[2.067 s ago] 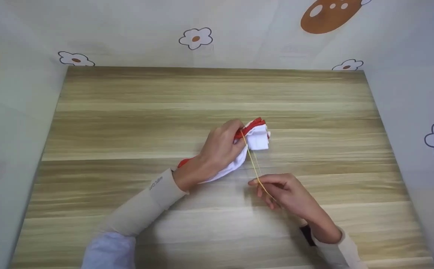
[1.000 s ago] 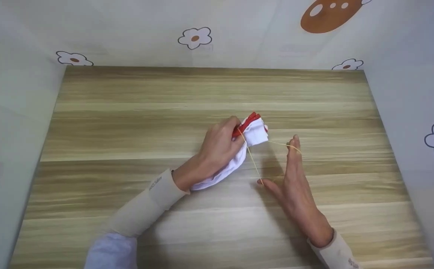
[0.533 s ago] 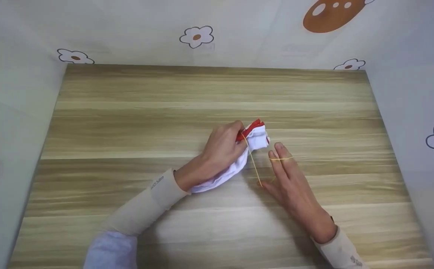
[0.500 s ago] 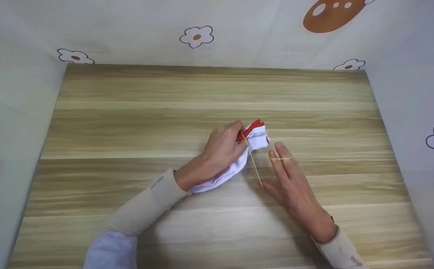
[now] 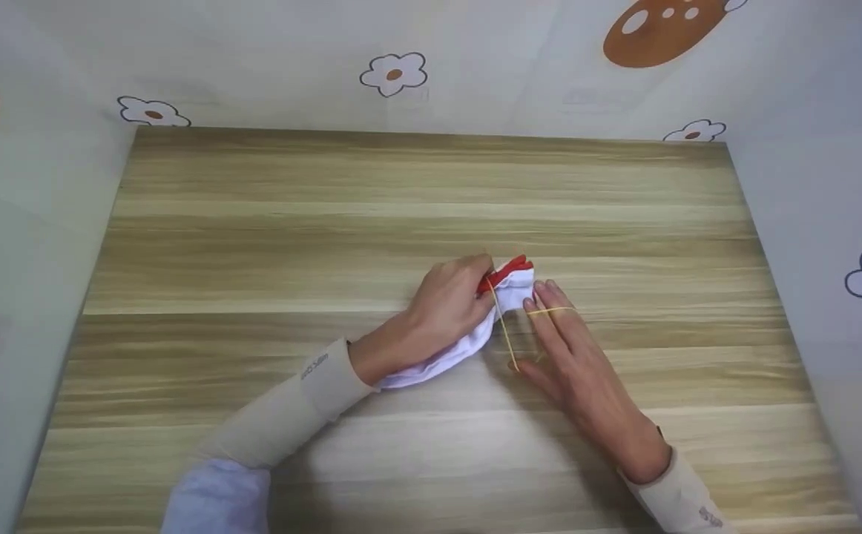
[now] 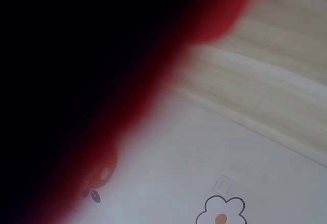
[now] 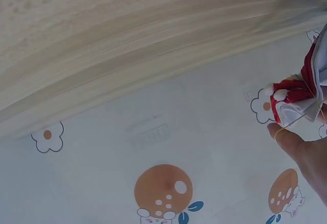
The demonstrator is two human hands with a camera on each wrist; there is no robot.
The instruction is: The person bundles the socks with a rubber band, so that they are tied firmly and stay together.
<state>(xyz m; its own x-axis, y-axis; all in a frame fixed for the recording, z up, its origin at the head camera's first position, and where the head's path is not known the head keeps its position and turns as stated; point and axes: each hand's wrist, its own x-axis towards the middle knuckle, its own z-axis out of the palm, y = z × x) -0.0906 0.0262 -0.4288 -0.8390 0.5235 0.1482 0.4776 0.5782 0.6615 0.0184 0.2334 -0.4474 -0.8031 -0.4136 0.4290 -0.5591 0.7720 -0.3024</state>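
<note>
My left hand (image 5: 449, 300) grips a bunched white-and-red cloth (image 5: 516, 291) over the middle of the table. Its gathered end sticks out past the thumb side, and a white fold hangs below the palm. A thin yellow rubber band (image 5: 504, 326) runs from the cloth, by the left fingertips, to my right hand (image 5: 576, 363). There it is stretched over straight fingers and the spread thumb. The right fingertips lie right at the cloth's end. In the right wrist view, the cloth (image 7: 294, 94) shows red folds and small white tufts. A dark, red-edged blur fills much of the left wrist view.
The wood-grain table (image 5: 290, 178) extends around both hands. Pale walls (image 5: 268, 67) printed with flowers and brown shapes border its back and sides.
The right hand went from pinching the band to spreading it on straight fingers, then moved its fingertips up to the cloth's end. The left hand and cloth shifted slightly right and nearer.
</note>
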